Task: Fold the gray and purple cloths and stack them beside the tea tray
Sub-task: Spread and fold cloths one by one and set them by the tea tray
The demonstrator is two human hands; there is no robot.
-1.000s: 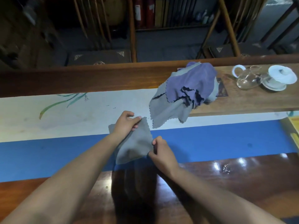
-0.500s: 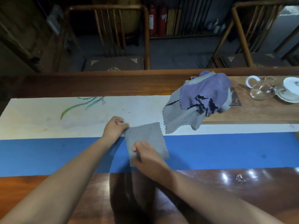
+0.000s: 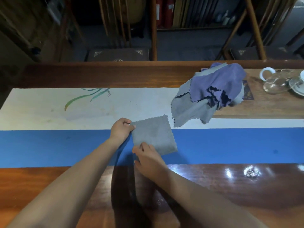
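Note:
A small gray cloth [image 3: 155,134] lies flat as a square on the blue and white table runner [image 3: 230,143]. My left hand [image 3: 120,129] pinches its far left corner. My right hand [image 3: 146,154] holds its near left corner. To the right, a loose pile of cloths rests on the left end of the wooden tea tray [image 3: 263,109]: purple cloths [image 3: 215,83] lie on top and gray cloths [image 3: 192,109] hang over the tray's edge onto the runner.
A glass pitcher [image 3: 276,83] and a white lidded cup [image 3: 297,86] stand on the tray at the far right. Wooden chairs [image 3: 118,53] sit behind the table's far edge. Glossy wood [image 3: 230,186] runs along the near side.
The gray cloth, lifted and tilted a second ago, now lies flat on the runner. My right hand shifted from its right side to its near left corner.

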